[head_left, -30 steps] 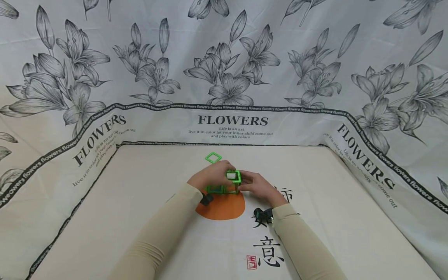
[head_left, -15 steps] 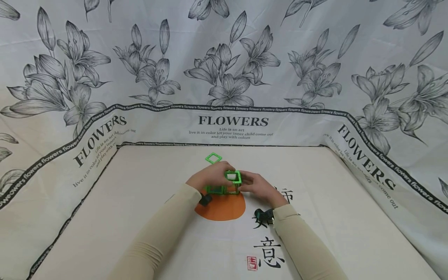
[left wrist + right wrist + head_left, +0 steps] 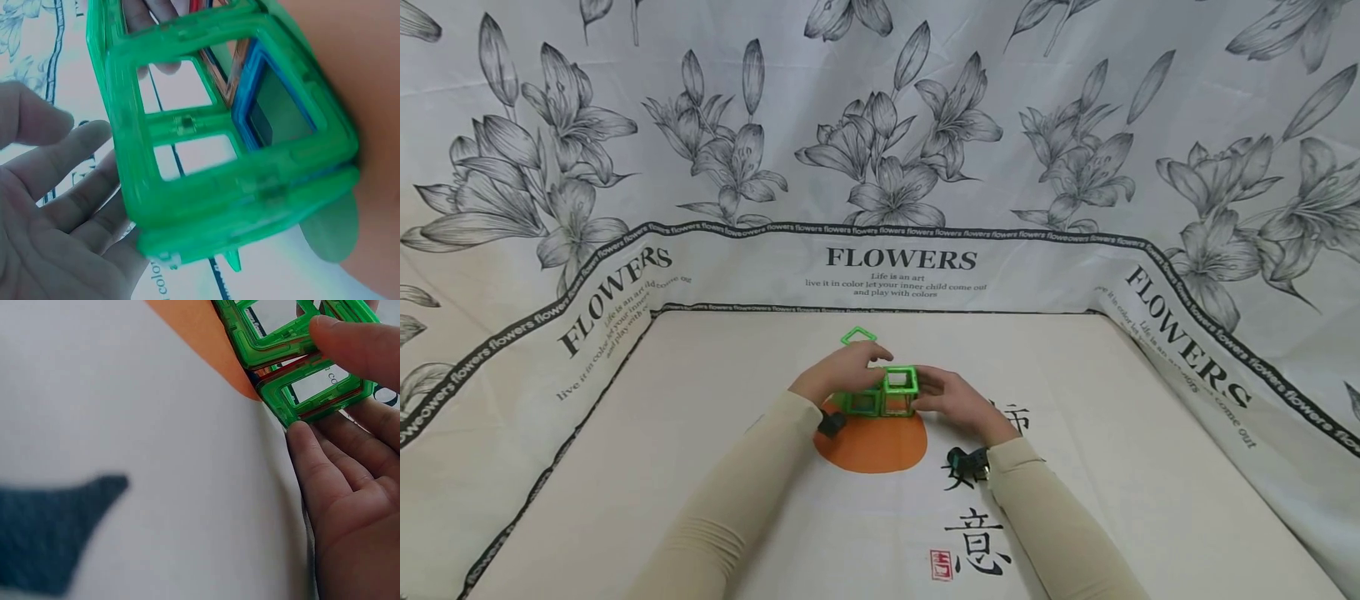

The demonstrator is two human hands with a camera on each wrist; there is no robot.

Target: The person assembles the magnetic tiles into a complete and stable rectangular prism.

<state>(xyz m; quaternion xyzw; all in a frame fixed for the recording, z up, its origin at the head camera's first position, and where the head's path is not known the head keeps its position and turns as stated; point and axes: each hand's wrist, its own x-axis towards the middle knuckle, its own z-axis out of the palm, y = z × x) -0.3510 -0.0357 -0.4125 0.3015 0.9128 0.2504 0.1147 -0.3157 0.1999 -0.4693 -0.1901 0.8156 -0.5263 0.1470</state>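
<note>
A small build of translucent magnetic tiles stands on the orange printed disc in the head view. Green square frames make up its outside; blue and reddish tiles show through in the left wrist view. My left hand hovers over the build's left part, its fingers loosely extended and pinching nothing. Part of the build is hidden behind that hand. My right hand steadies the right side, thumb and fingers gripping the green frames. Behind the left hand lies a loose green square tile, partly covered.
The white tablecloth carries an orange disc, black characters and a red seal, all printed flat. Flower-printed fabric walls enclose the back and both sides.
My left hand has let go of the build's top frame and drawn slightly left, uncovering more of the green tiles. The right hand keeps its hold in the same place.
</note>
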